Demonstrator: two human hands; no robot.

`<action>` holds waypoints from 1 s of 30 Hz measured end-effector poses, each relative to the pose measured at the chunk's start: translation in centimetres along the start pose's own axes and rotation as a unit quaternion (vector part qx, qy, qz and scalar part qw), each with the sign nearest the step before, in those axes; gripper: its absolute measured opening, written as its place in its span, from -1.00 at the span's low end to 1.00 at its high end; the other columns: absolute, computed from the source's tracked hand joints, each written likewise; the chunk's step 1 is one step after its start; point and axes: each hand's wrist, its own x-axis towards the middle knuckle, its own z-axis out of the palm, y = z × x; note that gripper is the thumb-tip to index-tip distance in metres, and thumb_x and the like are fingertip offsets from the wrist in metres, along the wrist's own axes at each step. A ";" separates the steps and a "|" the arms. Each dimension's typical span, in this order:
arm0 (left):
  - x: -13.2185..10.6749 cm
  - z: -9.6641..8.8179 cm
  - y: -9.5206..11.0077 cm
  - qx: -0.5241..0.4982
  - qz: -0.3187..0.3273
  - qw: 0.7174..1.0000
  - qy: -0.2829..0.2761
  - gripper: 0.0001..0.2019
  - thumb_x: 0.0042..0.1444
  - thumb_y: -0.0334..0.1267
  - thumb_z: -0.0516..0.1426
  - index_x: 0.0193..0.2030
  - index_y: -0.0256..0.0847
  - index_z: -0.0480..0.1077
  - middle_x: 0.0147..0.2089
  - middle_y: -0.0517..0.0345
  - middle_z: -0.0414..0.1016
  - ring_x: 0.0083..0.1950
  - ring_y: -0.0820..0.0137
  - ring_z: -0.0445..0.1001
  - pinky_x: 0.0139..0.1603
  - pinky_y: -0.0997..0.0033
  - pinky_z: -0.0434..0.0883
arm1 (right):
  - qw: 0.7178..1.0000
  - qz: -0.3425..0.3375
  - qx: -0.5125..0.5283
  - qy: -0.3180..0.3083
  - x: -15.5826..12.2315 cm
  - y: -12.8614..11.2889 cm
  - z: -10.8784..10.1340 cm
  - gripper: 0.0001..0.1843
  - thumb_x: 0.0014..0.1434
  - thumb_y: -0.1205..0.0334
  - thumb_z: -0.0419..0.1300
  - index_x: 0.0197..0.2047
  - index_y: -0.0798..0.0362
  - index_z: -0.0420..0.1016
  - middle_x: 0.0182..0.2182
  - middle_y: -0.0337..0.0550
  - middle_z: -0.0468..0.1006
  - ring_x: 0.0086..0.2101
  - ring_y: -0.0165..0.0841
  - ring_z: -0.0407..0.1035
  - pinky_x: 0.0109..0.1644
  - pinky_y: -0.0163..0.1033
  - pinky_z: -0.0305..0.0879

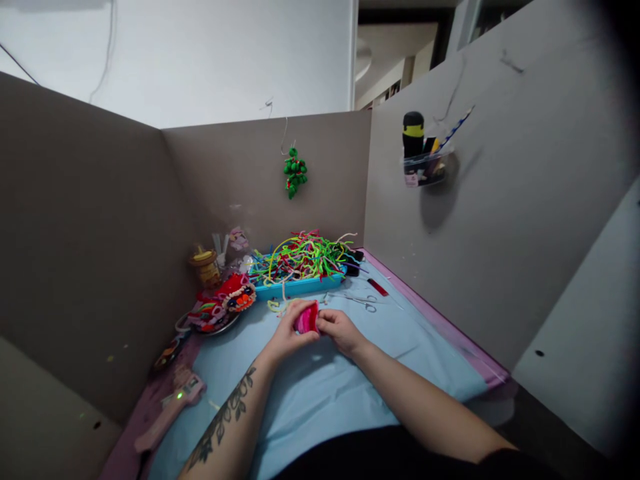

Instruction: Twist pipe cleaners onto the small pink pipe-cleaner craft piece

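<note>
A small pink and red fuzzy piece [307,320], which looks bent from pipe cleaners, is held over the blue cloth in front of me. My left hand [289,331] wraps round its left side, thumb below and fingers above. At its right edge my right hand [339,329] is closed in a pinch; whether the fingertips grip the piece's edge or a strand of it is too small to tell. Just beyond the hands lie scissors [367,305] and a few loose pale pipe cleaners [274,305].
A blue tray [300,288] heaped with colourful pipe cleaners [315,257] stands at the back. To the left are a bowl of finished pieces [220,327], a jar [205,267] and a pink glue gun [170,410]. Grey panels [270,173] surround the cloth-covered table [425,360].
</note>
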 end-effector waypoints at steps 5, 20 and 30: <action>0.0 0.1 -0.7 -0.016 -0.030 0.999 0.024 -0.38 -0.16 -0.18 0.29 0.11 -0.10 0.31 0.11 -0.02 0.32 0.14 0.13 0.25 0.19 0.15 0.15 | 1.000 0.007 0.020 -0.001 0.0 0.0 -0.2 -0.62 -0.11 -0.05 0.30 -0.55 0.11 0.36 -0.64 -0.32 0.27 -0.58 -0.49 0.10 -0.46 -0.34 0.03; -0.1 0.7 -1.1 0.018 -0.025 0.998 0.047 -0.27 -0.10 -0.15 0.26 0.25 -0.11 0.13 0.19 -0.05 0.22 0.19 0.13 0.21 0.21 0.14 0.13 | 0.999 -0.038 0.012 0.029 0.3 0.1 -0.2 -0.58 -0.10 -0.12 0.29 -0.50 0.11 0.40 -0.61 -0.31 0.30 -0.57 -0.48 0.12 -0.46 -0.34 0.04; -0.3 -0.8 -0.9 0.120 0.013 0.992 -0.021 -0.25 -0.23 -0.09 0.33 0.16 -0.12 0.23 0.14 -0.05 0.21 0.17 0.16 0.21 0.19 0.16 0.16 | 0.991 0.072 0.047 0.103 1.0 1.2 -1.0 -0.60 -0.04 -0.11 0.24 -0.46 0.08 0.33 -0.64 -0.32 0.31 -0.65 -0.54 0.13 -0.60 -0.41 -0.04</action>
